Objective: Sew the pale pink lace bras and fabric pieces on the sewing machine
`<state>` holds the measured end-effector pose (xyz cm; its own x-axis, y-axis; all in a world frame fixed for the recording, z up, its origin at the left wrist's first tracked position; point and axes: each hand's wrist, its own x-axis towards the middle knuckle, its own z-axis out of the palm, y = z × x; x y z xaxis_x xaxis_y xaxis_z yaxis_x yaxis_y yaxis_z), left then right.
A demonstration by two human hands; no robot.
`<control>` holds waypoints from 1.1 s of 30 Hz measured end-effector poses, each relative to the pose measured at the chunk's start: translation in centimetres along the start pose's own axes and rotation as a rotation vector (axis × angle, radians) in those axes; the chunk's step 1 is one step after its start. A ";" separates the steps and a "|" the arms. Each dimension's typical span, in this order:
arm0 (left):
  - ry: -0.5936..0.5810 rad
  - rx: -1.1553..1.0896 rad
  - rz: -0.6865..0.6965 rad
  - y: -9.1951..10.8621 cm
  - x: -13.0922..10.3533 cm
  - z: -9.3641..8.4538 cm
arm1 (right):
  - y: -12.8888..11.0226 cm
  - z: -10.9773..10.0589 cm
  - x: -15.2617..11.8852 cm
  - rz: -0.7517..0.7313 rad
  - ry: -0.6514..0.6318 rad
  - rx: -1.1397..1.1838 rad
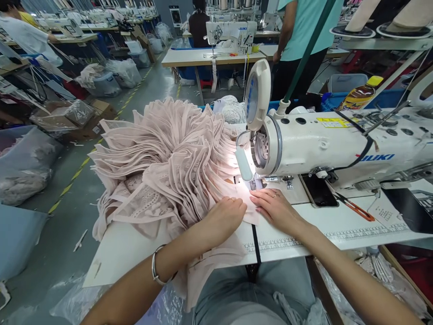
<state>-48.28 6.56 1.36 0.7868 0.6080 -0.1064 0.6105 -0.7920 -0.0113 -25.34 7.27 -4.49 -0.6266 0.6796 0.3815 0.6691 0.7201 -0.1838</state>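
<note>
At the sewing machine [338, 149], my left hand [225, 219] is closed, its curled fingers gripping a pale pink fabric piece [249, 215] just in front of the presser foot. My right hand [278, 210] lies on the right edge of that piece with fingers stretched out flat, close to the lit needle area. A large fanned pile of pale pink garment pieces [169, 153], some with lace, spreads over the table to the left. Part of the fabric hangs over the front edge beneath my left forearm. The fabric right under the fingers is hidden.
A phone [320, 192] and orange-handled scissors [358, 208] lie right of my right hand. A paper tag [387, 211] is beside them. A bottle [360, 94] stands behind the machine. A ruler strip [284, 243] runs along the table's front edge. Other people work at machines beyond.
</note>
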 end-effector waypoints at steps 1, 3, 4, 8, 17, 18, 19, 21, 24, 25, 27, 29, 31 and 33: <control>-0.018 0.000 -0.030 0.0 0.3 0.0 | 0.0 0.1 0.0 -0.003 0.012 -0.035; -0.038 0.015 -0.031 -0.1 0.8 0.0 | -0.2 0.2 0.1 -0.001 0.025 -0.090; -0.028 0.018 0.000 -0.1 0.9 0.0 | -0.3 0.3 0.1 0.001 0.025 -0.115; 0.006 -0.068 0.083 0.0 0.4 -0.3 | 0.0 0.6 -0.4 0.003 0.006 -0.159; 0.132 0.299 -0.046 1.0 2.8 0.9 | 5.5 -0.7 0.8 0.697 0.042 -0.339; 0.164 0.332 -0.005 0.9 3.3 1.1 | 5.9 -1.0 1.1 0.702 0.015 -0.328; 0.178 0.348 0.024 0.7 3.8 1.3 | 6.2 -1.3 1.3 0.701 -0.003 -0.321; 0.181 0.354 0.040 0.2 4.5 1.3 | 6.2 -1.7 1.5 0.710 -0.002 -0.307; 0.131 0.317 -0.016 -0.3 5.2 1.1 | 5.2 -1.8 1.9 0.735 0.031 -0.153; 0.111 0.302 -0.038 -0.4 5.3 1.0 | 4.7 -1.8 2.0 0.744 0.032 -0.067; 0.082 0.279 -0.051 -0.5 5.3 0.9 | 3.6 -1.5 2.1 0.752 0.002 0.085; 0.064 0.256 -0.040 -0.5 5.2 0.8 | 2.6 -1.1 2.0 0.746 -0.037 0.160; 0.060 0.188 -0.056 -0.6 5.1 0.7 | 2.0 -0.7 1.7 0.709 -0.039 0.144; 0.051 0.025 -0.100 -1.0 5.1 0.6 | 1.6 -0.3 1.2 0.635 -0.023 0.043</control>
<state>-44.91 10.45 0.22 0.7258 0.6860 -0.0524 0.6846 -0.7276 -0.0440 -24.89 9.24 -4.08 -0.1221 0.9784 0.1668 0.8966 0.1808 -0.4043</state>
